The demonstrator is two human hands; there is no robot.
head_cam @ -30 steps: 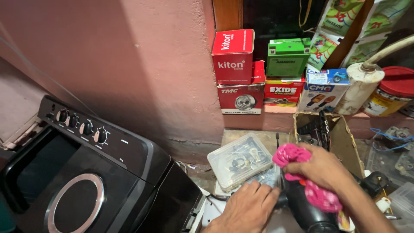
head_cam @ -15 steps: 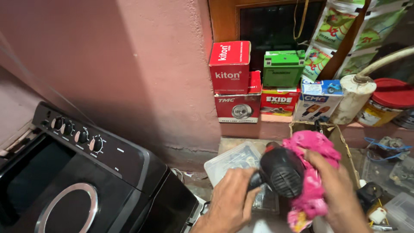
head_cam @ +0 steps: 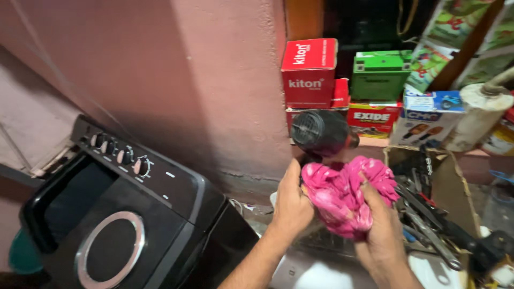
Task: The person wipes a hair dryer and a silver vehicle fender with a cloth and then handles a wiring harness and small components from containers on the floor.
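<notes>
In front of the pink wall: both hands are raised over a cluttered bench, holding one bundle between them.
Left hand (head_cam: 292,206): fingers curled shut around the lower part of the black heat gun (head_cam: 320,134), thumb side up, touching the cloth.
Right hand (head_cam: 381,227): fingers pressed into the pink cloth (head_cam: 342,195), clutching it from the right and from beneath; fingertips sink into the folds.
Black heat gun: held tilted, its round vented end facing the camera, its body rising above the cloth; its handle is hidden by the cloth and the left hand.
Pink cloth: bunched around the lower part of the tool, between the two hands.
Edge on the left: the black washing machine (head_cam: 123,214) with a row of knobs stands near the left forearm, its corner just beside the elbow.
Edge behind: a ledge with stacked boxes, a red box (head_cam: 309,72) on top, a green battery (head_cam: 379,77) beside it; the tool's top comes near the lowest boxes.
Edge on the right: an open cardboard box (head_cam: 455,184) full of metal tools lies just beside the right hand.
Open room: the widest gap lies above the washing machine, along the bare wall; low down the bench is crowded.
</notes>
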